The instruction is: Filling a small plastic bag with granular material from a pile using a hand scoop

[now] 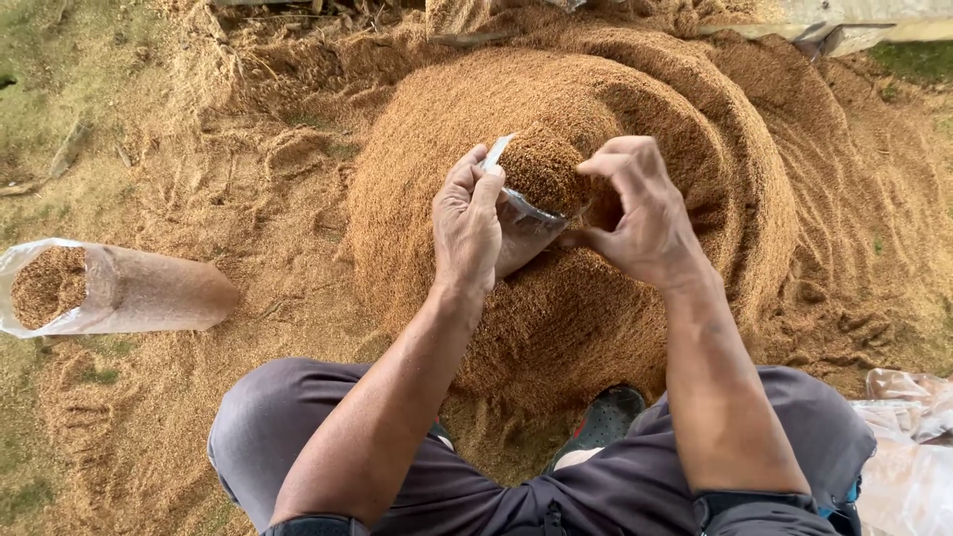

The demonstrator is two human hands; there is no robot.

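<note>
A clear plastic bag heaped full of brown sawdust sits between my hands over a large mound of sawdust. My left hand grips the bag's left side, thumb along its rim. My right hand holds the right side, fingers curled over the packed top. The bag's lower part is hidden behind my hands.
A second filled clear bag lies on its side on the ground at the left. Loose empty plastic bags lie at the lower right. My knees in grey trousers and a dark shoe are at the mound's near edge.
</note>
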